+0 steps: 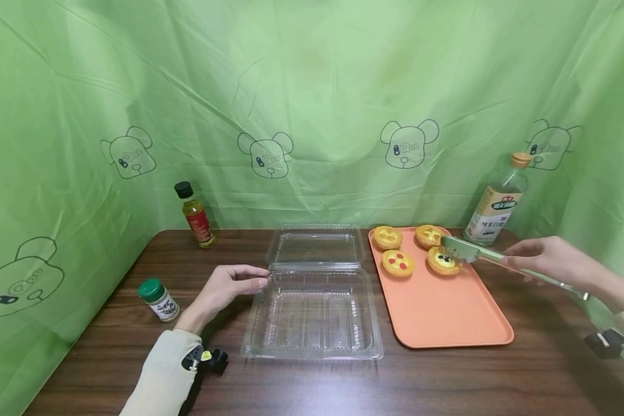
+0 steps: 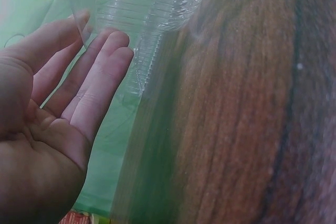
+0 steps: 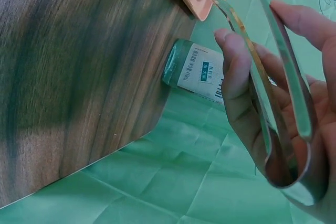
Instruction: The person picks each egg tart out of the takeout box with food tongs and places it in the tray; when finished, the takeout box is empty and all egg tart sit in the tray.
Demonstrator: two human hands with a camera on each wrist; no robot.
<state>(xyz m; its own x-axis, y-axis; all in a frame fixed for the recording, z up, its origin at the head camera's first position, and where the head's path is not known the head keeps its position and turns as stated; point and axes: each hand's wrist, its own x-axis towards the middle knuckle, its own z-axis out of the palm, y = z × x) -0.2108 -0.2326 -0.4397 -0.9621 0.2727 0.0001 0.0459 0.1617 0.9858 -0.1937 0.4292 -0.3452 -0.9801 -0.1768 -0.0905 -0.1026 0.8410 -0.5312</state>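
Observation:
My left hand [image 1: 227, 289] pinches the left rim of a clear plastic clamshell container [image 1: 312, 315], near its hinge; the lid [image 1: 314, 247] lies folded back behind the base. In the left wrist view, thumb and forefinger hold the rim while the other fingers extend. With my right hand [image 1: 556, 263] I grip metal tongs [image 1: 491, 254], their arms spread apart in the right wrist view. The tong tips are over the tart with dark berries [image 1: 441, 263] on an orange tray [image 1: 449, 315]; whether they touch it I cannot tell. A tart with red pieces [image 1: 397, 263] sits beside it.
Two tarts with yellow toppings, the left one [image 1: 387, 237] and the right one [image 1: 427, 236], line the tray's back. A large clear bottle [image 1: 494, 211] stands behind the right hand. A dark-capped oil bottle [image 1: 197, 218] and a green-lidded jar [image 1: 160, 301] are at left.

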